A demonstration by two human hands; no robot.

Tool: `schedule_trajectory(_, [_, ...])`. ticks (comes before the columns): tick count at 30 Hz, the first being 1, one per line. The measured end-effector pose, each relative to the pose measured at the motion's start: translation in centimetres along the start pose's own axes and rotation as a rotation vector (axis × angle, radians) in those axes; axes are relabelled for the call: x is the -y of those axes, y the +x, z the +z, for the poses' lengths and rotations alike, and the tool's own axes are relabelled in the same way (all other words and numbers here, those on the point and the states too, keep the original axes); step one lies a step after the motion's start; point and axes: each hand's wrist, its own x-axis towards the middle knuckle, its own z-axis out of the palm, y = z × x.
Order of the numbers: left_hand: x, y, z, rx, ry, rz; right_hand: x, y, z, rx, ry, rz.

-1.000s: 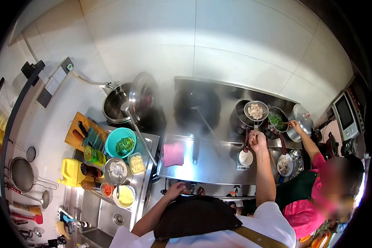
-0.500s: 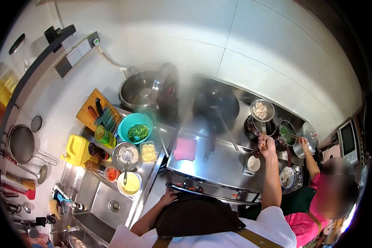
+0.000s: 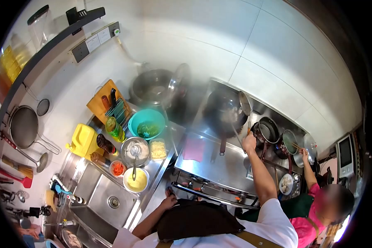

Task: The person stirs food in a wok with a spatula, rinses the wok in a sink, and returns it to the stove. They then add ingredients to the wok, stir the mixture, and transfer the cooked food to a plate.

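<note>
My right hand (image 3: 249, 142) is closed round the handle of a strainer (image 3: 244, 103), which is tilted on edge at the right side of the black wok (image 3: 214, 108). Pale pieces of food (image 3: 231, 115) are in the wok under steam, and a long metal utensil handle leans out of it. Just right of the strainer stands a dark pot (image 3: 267, 130) with liquid in it. Down by the dark apron at my waist, my left hand (image 3: 168, 202) hangs with fingers loosely bent and nothing visible in it, near the stove's front rail.
A co-worker's hand (image 3: 304, 154) holds chopsticks at a strainer of greens (image 3: 289, 138) on the right. To the left are a teal bowl (image 3: 159, 120), a bowl of yellow liquid (image 3: 137, 188), bottles, a steaming stockpot (image 3: 152, 99) and the sink (image 3: 96, 192).
My right hand has moved the strainer left from above the pot to the wok and tipped it. Pale pieces now show in the wok. My left hand has come off the front rail.
</note>
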Motion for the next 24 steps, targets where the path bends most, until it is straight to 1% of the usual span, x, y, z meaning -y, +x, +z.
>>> schedule_trajectory(1, [0.6, -0.4, 0.3, -0.004, -0.015, 0.016, 0.2, -0.7, -0.4, -0.021, -0.039, 0.009])
schedule_trajectory(2, [1.3, -0.8, 0.7, -0.014, -0.02, -0.005, 0.3, -1.1, -1.1, -0.026, -0.01, -0.019])
schedule_trajectory(3, [0.5, -1.6, 0.4, -0.028, -0.022, -0.023, 0.1, -1.2, -1.6, -0.056, 0.042, -0.06])
schedule_trajectory(5, [-1.7, -3.1, -0.1, -0.068, -0.013, -0.067, -2.8, 1.6, 0.7, -0.196, 0.072, -0.206])
schedule_trajectory(6, [-2.9, -3.9, -0.1, -0.092, -0.001, -0.095, -2.8, 2.0, 0.1, 0.004, 0.365, -0.088])
schedule_trajectory(8, [-3.2, -4.6, 0.7, -0.134, 0.047, -0.139, -2.9, 2.9, -1.7, 0.419, 0.939, 0.166])
schedule_trajectory(10, [-2.2, -4.5, 1.8, -0.18, 0.117, -0.16, -3.5, 3.6, -2.2, 0.593, 1.377, 0.298])
schedule_trajectory(11, [-1.8, -4.7, 2.5, -0.192, 0.075, -0.175, -4.3, 4.0, -2.4, 0.681, 1.592, 0.368])
schedule_trajectory(12, [-1.9, -5.3, 3.2, -0.204, 0.031, -0.192, -5.3, 4.3, -2.4, 0.741, 1.697, 0.387])
schedule_trajectory(13, [-2.4, -5.9, 3.7, -0.217, -0.015, -0.211, -5.9, 4.1, -2.7, 0.781, 1.759, 0.387])
schedule_trajectory(14, [-2.8, -6.7, 4.2, -0.217, 0.059, -0.212, -6.6, 3.8, -2.9, 0.828, 1.82, 0.386])
schedule_trajectory(16, [-3.3, -8.5, 5.2, -0.242, -0.007, -0.217, -6.4, 2.5, -4.2, 0.925, 1.904, 0.395])
schedule_trajectory(19, [-3.8, -12.1, 7.0, -0.312, -0.068, -0.234, -4.2, -1.4, -5.9, 0.882, 1.854, 0.362])
schedule_trajectory(21, [-4.8, -14.3, 7.2, -0.368, -0.051, -0.265, -1.9, -4.6, -6.3, 0.882, 1.722, 0.303])
schedule_trajectory(22, [-7.2, -15.8, 7.0, -0.433, -0.1, -0.262, -0.7, -6.5, -6.6, 0.954, 1.703, 0.218])
schedule_trajectory(23, [-7.0, -16.1, 6.5, -0.526, -0.178, -0.188, 0.5, -8.5, -6.9, 1.032, 1.677, 0.127])
schedule_trajectory(24, [-6.3, -16.9, 5.9, -0.626, -0.258, -0.115, 1.7, -10.5, -6.8, 1.102, 1.671, 0.134])
